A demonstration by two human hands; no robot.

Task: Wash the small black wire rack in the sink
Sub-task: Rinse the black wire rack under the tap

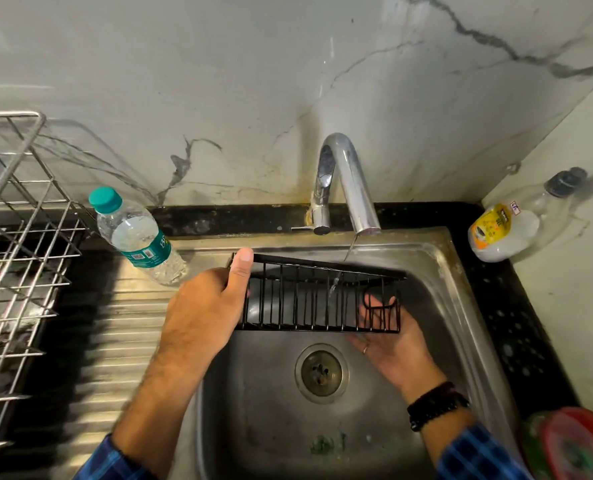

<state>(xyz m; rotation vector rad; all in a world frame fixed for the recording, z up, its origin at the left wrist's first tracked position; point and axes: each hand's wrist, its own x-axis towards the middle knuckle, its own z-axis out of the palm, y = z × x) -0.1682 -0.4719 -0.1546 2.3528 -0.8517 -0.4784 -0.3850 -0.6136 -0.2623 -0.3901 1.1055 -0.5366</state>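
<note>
Small black wire rack [317, 299]: long, narrow, rectangular basket of thin black wire, many vertical bars along its side, solid-looking black top rail, a small looped wire section at its right end. Held above the sink [437, 258] basin, tilted on its side so the barred face points toward the camera, long axis running left-right, right end a bit lower. A thin stream of water hits it right of centre. Sink: stainless steel, wet and stained, round drain below the rack, greenish residue on the basin floor near the front edge, ribbed drainboard to the left.
</note>
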